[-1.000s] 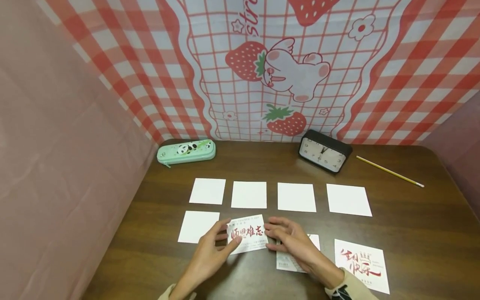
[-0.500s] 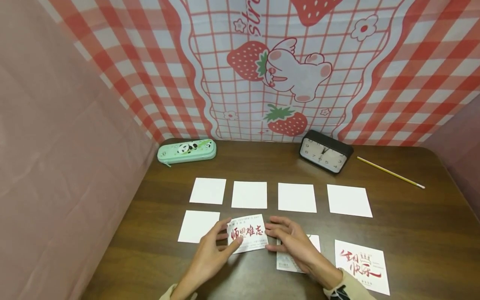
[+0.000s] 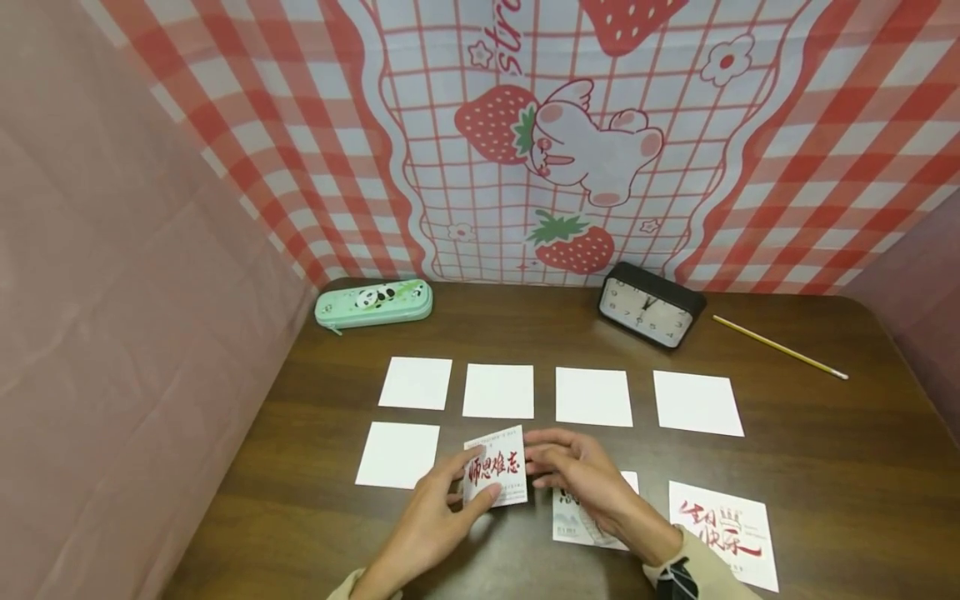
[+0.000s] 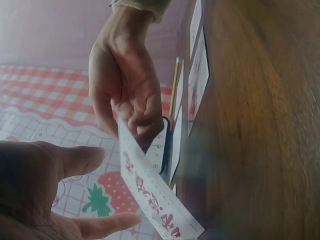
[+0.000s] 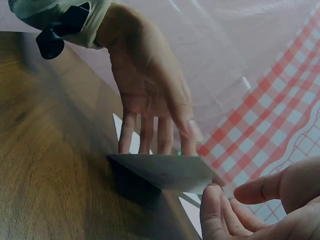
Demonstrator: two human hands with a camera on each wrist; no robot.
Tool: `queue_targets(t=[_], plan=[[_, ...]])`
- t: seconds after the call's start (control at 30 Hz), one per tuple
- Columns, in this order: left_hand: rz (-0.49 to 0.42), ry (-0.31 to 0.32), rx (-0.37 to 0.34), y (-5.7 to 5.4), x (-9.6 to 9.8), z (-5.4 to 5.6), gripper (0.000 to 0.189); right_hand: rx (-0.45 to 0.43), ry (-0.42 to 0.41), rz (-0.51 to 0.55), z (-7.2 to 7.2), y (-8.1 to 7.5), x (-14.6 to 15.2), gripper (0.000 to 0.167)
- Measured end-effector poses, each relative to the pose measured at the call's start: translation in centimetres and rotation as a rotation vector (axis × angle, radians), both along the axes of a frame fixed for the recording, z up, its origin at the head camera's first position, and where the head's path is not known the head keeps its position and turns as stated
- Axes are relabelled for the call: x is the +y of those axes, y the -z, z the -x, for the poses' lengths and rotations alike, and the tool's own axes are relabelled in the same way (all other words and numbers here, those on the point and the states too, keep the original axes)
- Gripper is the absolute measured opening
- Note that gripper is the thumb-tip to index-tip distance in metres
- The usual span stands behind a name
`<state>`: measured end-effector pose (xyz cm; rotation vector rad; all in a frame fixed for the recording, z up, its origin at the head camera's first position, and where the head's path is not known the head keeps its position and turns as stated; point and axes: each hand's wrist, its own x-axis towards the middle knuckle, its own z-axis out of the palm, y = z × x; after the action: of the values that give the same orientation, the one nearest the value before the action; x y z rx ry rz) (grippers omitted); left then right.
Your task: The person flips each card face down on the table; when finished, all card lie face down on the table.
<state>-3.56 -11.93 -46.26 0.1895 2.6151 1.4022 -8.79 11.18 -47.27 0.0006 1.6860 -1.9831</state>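
A white greeting card (image 3: 495, 467) with red Chinese characters is raised and tilted between the hands in the head view. My right hand (image 3: 577, 471) pinches its right edge with curled fingers. My left hand (image 3: 438, 508) reaches round the left side. In the right wrist view the left fingers (image 5: 145, 132) are straight and meet the edge of the card (image 5: 165, 170), whose blank back shows. From the left wrist the left thumb (image 4: 85, 160) stands apart from the card (image 4: 150, 192). Another printed card (image 3: 573, 525) lies partly hidden under my right hand.
Several white cards (image 3: 498, 392) lie face down in a row, with one more card (image 3: 397, 454) at left. A birthday card (image 3: 723, 533) lies at right. Behind are a green panda pencil case (image 3: 373, 304), a black clock (image 3: 648, 306) and a yellow pencil (image 3: 780, 347).
The card between my hands has tilted more steeply and looks narrower. My right fingers have curled in at its edge, and my left hand has shifted slightly right. The other cards stay put.
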Motion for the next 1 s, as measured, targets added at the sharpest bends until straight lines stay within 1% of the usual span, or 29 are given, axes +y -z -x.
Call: queue_targets(t=[0.07,0.23,0.43,0.57,0.67,0.8,0.9,1.0], plan=[[0.003,0.012,0.0,0.0,0.2,0.0,0.061,0.011,-0.023,0.015,0.0,0.2,-0.2,0.045],[-0.001,0.022,-0.037,-0.3,0.7,0.0,0.064,0.012,-0.074,0.034,-0.1,0.7,-0.7,0.046],[-0.078,0.061,-0.081,-0.4,1.1,0.1,0.065,-0.01,-0.165,0.014,-0.3,1.1,-1.2,0.054],[-0.123,0.072,-0.086,-0.5,1.2,0.2,0.061,-0.007,-0.193,-0.017,-0.5,1.2,-1.4,0.061],[-0.2,0.066,-0.092,-0.7,1.3,0.4,0.058,-0.012,-0.183,-0.036,-0.5,1.1,-1.6,0.067],[-0.368,0.051,-0.119,-0.9,1.2,0.4,0.055,-0.018,-0.156,-0.073,-0.6,1.0,-1.8,0.07],[-0.471,0.023,-0.124,-1.0,1.0,0.6,0.051,0.005,-0.132,-0.113,-0.6,0.8,-1.9,0.07],[-0.519,-0.029,-0.095,-1.1,0.8,0.7,0.046,0.054,-0.092,-0.167,-0.4,0.8,-1.8,0.067]])
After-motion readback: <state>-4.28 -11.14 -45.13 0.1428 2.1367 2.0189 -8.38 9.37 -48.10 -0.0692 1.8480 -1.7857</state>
